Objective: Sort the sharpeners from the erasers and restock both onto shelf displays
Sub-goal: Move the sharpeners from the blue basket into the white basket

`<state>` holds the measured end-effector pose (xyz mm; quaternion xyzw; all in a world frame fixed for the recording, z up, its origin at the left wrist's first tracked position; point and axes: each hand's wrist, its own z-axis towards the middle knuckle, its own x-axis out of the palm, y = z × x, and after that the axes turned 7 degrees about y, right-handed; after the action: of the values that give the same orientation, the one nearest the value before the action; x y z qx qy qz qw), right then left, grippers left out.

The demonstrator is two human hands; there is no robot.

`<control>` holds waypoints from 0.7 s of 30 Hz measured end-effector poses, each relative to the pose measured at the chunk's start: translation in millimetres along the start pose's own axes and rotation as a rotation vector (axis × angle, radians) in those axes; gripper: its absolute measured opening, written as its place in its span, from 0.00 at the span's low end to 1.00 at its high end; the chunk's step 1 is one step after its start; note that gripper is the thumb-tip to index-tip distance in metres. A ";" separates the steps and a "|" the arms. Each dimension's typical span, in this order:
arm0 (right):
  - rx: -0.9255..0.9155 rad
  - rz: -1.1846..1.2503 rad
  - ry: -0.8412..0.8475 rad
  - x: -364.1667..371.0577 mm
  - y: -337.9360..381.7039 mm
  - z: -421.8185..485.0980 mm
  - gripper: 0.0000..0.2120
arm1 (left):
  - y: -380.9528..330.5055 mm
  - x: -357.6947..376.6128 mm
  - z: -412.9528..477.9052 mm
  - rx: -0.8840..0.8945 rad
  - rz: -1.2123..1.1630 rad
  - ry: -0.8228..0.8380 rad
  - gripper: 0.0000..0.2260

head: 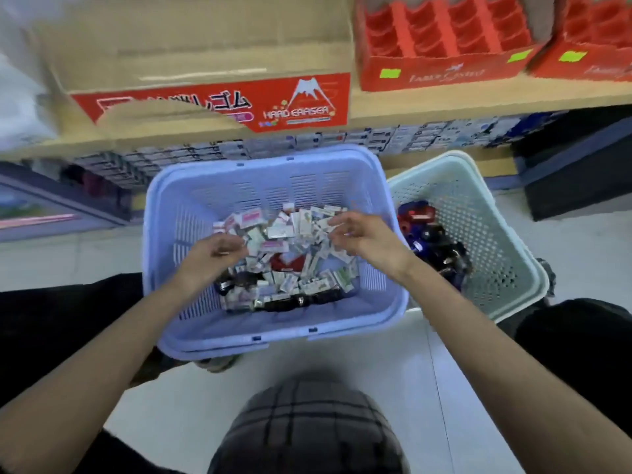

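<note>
Head view. Two baskets stand on the floor (345, 357) at frame centre. The blue basket (191, 206), long axis left to right, holds a heap of erasers (277, 230), too many to count and pointing every way, with some dark sharpeners (294, 301) along its lower edge. The pale green basket (478, 227), centre right, runs upper left to lower right.

Left hand (212, 251) and right hand (359, 234) are over the heap with fingers curled. Blur prevents telling whether either grasps an eraser. Two red display boxes (444, 35) sit on the shelf (444, 100), upper right.
</note>
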<state>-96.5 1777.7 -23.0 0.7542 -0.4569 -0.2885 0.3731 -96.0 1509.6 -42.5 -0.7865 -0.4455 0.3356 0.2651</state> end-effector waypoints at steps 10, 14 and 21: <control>0.411 -0.290 0.100 110.7 -99.3 86.4 0.21 | 89.7 14.0 45.0 -0.140 0.056 -0.029 0.20; 0.279 -0.649 0.101 112.3 -112.8 96.5 0.22 | 102.0 14.2 69.1 -0.177 0.211 -0.010 0.21; 0.196 -0.757 -0.080 110.3 -114.0 106.9 0.19 | 116.1 25.9 76.5 -0.240 0.183 0.057 0.15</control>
<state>-79.6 1680.6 -187.0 0.8896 -0.1861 -0.3898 0.1482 -84.0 1487.7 -181.7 -0.8591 -0.4010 0.2803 0.1500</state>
